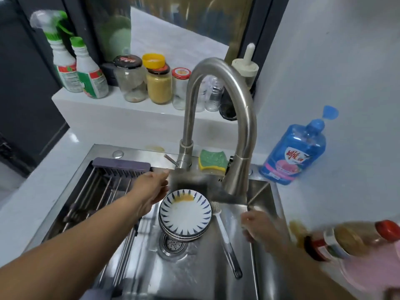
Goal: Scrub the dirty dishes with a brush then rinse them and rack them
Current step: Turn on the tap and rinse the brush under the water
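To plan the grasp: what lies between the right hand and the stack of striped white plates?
Head view: a long white brush lies in the steel sink between right hand and plate stack.

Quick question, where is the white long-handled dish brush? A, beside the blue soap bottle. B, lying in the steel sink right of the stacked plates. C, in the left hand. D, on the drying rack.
B: the white long-handled dish brush lies in the steel sink beside the stack of blue-striped plates, with neither the left hand nor the right hand on it.
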Demonstrator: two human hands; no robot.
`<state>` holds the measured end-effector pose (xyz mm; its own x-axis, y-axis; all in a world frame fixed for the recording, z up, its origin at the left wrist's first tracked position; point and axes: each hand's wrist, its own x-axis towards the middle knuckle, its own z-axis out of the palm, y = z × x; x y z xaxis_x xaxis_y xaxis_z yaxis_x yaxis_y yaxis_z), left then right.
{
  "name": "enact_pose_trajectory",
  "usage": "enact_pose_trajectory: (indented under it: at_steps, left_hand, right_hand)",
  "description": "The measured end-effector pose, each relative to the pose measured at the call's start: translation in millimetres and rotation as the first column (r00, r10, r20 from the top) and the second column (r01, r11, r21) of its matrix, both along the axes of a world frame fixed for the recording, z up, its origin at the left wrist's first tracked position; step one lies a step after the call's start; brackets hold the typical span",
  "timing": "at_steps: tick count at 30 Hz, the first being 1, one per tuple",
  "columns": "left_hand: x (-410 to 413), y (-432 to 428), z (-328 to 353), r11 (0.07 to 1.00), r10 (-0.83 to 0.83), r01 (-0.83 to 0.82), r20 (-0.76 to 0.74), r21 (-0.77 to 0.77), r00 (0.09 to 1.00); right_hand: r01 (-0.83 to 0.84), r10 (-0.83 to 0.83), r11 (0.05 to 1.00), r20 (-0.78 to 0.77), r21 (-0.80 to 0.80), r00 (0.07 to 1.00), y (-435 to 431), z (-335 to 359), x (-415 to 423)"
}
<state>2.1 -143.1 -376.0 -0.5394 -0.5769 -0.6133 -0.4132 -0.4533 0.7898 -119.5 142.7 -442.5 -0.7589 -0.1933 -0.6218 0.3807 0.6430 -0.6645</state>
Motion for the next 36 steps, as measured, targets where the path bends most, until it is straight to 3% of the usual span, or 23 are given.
enact_pose_trajectory:
  at_steps: [4,7,9,11,13,16,20,26,29,32,36]
  left_hand:
    - [3,6,-18,0.997,0.057,-0.056,-0.021,0.054,0.998]
    - [2,7,-27,0.991,0.075,-0.070,-0.041,0.112,0.996]
    - [0,9,-30,0.984,0.093,-0.083,-0.061,0.155,0.994]
    - [-2,17,-33,0.973,0.115,-0.099,-0.065,0.209,0.991]
    - [-5,32,-38,0.956,0.115,-0.095,-0.059,0.278,0.992]
    - [-14,70,-49,0.914,0.029,-0.014,-0.032,0.405,0.999]
    - [-35,98,-59,0.870,0.012,-0.003,-0.014,0.493,1.000]
    - [-49,120,-68,0.861,0.009,-0.017,0.017,0.508,1.000]
    - [-52,136,-72,0.860,-0.024,0.009,0.024,0.510,0.999]
    - [-54,143,-77,0.858,-0.025,0.015,0.013,0.514,1.000]
    - [-56,141,-82,0.869,-0.006,0.001,0.008,0.495,1.000]
  right_hand:
    - [-0.011,-0.006,0.984,0.095,0.176,0.995,7,-115,24]
    - [0.034,-0.020,0.972,-0.059,0.232,0.998,-6,-153,33]
    - [0.114,-0.071,0.979,-0.237,0.172,0.969,-22,-155,31]
    - [0.202,-0.193,0.979,-0.311,-0.004,0.930,-39,-146,24]
    - [0.297,-0.343,0.932,-0.238,-0.209,0.909,-62,-121,19]
    - [0.298,-0.380,0.878,-0.168,-0.374,0.910,-82,-95,15]
    - [0.281,-0.361,0.890,-0.178,-0.359,0.916,-70,-107,6]
    - [0.355,-0.403,0.873,-0.082,-0.335,0.912,-44,-149,10]
    - [0.253,-0.289,0.941,-0.143,-0.226,0.947,-42,-165,12]
    - [0.080,-0.066,0.996,-0.243,0.050,0.968,-34,-182,11]
    - [-0.142,0.204,0.943,-0.184,0.302,0.962,-30,-198,14]
